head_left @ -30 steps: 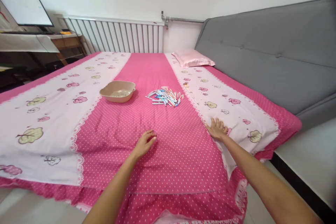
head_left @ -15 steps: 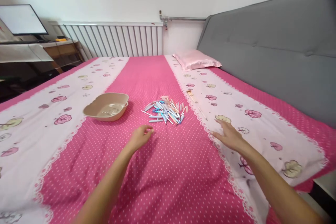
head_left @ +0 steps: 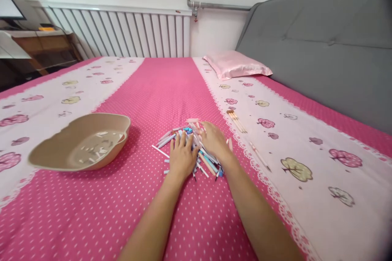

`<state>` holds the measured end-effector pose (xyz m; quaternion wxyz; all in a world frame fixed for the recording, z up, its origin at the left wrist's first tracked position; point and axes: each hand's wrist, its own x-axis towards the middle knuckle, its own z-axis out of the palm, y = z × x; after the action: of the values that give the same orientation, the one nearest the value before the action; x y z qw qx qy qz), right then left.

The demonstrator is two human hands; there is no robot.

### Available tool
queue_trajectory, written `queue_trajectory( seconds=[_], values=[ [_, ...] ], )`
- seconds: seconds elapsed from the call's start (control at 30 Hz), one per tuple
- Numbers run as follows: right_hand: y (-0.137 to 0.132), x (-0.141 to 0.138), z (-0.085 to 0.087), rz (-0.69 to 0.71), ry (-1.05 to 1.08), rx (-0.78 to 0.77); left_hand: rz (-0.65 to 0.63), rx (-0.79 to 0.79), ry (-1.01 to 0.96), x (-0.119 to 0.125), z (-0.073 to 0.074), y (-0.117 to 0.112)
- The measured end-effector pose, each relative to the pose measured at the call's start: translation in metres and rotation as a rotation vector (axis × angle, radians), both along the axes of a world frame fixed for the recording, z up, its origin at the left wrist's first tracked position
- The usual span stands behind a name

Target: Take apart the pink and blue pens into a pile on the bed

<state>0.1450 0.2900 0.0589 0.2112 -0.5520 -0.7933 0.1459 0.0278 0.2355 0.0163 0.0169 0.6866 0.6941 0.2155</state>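
Observation:
A loose pile of pens and thin sticks [head_left: 208, 162], blue, white, grey and pink, lies on the pink dotted bedspread [head_left: 171, 85]. My left hand [head_left: 183, 157] rests on the pile's near left side, fingers spread and stretched forward. Over the far right part lies my right hand [head_left: 213, 140], its fingers reaching down among the pens and partly hidden; I cannot make out a grip. To the right, several brushes [head_left: 236, 121] with brown tips sit side by side on the pale stripe. One separate slim pen or brush [head_left: 260, 157] lies nearer to me.
A beige plastic basin [head_left: 79, 147] with small whitish bits inside stands on the left. A pink pillow [head_left: 235, 65] lies at the back right by the grey headboard [head_left: 321, 45]. Behind the bed is a white radiator [head_left: 122, 34]; a desk [head_left: 43, 47] is at far left.
Both hands have moved inward and forward onto the pile; before, they were apart from it on either side. The view has come closer to the bed.

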Motion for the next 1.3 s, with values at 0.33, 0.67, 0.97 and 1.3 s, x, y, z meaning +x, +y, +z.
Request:
queue_trajectory(
  seconds=[0.33,0.67,0.97,1.3],
  values=[
    [0.004,-0.012,-0.037,0.173,-0.107,0.076,0.126,-0.056,0.096,-0.009,0.004,-0.015],
    [-0.006,-0.002,-0.003,-0.001,-0.349,-0.054,0.227,-0.145,0.130,-0.021,0.025,-0.025],
    [-0.007,0.008,0.002,-0.076,-0.367,-0.008,0.065,-0.134,-0.074,-0.033,0.023,-0.018],
    [-0.002,0.004,-0.010,0.328,-0.106,-0.072,-0.088,0.079,-0.213,-0.040,0.017,-0.013]
  ],
)
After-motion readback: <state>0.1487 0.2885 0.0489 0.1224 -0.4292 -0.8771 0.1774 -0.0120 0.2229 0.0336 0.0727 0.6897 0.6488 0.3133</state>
